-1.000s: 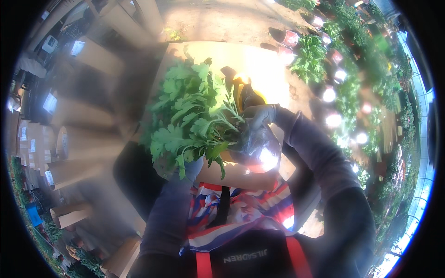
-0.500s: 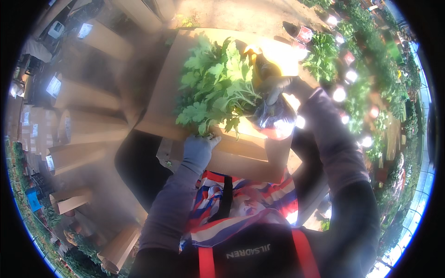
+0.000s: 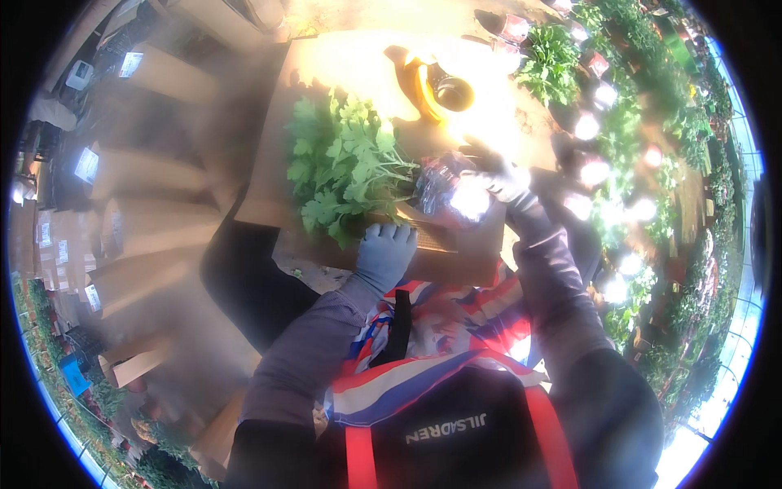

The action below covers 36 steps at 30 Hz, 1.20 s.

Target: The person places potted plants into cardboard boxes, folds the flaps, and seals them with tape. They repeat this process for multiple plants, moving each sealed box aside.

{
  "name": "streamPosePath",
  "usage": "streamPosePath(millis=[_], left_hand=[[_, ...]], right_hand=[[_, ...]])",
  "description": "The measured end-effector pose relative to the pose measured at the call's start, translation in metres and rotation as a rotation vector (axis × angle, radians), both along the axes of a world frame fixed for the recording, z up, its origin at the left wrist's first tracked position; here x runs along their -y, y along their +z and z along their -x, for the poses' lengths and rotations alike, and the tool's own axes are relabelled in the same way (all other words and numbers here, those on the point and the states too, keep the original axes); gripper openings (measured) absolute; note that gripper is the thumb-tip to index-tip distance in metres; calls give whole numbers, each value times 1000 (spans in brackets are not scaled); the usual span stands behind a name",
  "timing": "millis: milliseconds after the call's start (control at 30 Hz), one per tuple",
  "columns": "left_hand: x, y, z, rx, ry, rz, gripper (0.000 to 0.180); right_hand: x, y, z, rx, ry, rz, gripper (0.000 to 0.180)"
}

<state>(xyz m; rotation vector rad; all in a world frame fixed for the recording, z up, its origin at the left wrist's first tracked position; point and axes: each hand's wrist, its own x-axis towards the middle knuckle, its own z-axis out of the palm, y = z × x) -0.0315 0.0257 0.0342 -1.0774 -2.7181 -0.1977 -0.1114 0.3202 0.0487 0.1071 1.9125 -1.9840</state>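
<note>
A leafy green potted plant (image 3: 346, 167) lies on its side on a cardboard box (image 3: 265, 183), leaves to the left. Clear crinkled plastic wraps its pot (image 3: 444, 191), which points right. My right hand (image 3: 507, 181), gloved, is at the pot's right end with its fingers against the plastic; glare washes out part of it. Beside the lower leaves, at the box's near edge, my gloved left hand (image 3: 387, 254) is curled closed, knuckles up. What its fingers close on is hidden. Beyond the pot, a yellow tape dispenser (image 3: 425, 91) with a dark round roll rests on the cardboard.
Several folded cardboard pieces (image 3: 155, 224) stand in rows at the left. Rows of potted plants (image 3: 550, 65) line the right side, some in strong glare. A striped red, white and blue cloth (image 3: 423, 379) covers my lap below the box.
The plant has shifted slightly left on the cardboard. My right hand has moved down from above the pot to its right end, uncovering the tape dispenser. My left hand has moved right and curled.
</note>
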Motion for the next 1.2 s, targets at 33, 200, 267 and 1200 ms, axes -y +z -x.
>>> streamPosePath(millis=[33,200,267,1200], left_hand=[[-6,-1,0,-13,-15,2,9],[-18,-3,11,-205,-80,-352,6],[-16,0,16,-218,-103,-411,5],[-53,10,34,-25,20,-423,27]], right_hand=[[-3,-6,-16,-182,-7,-66,114],[4,-55,-66,-43,-180,230,119],[10,-68,-68,0,-193,224,117],[-49,-49,-51,328,104,-74,84]])
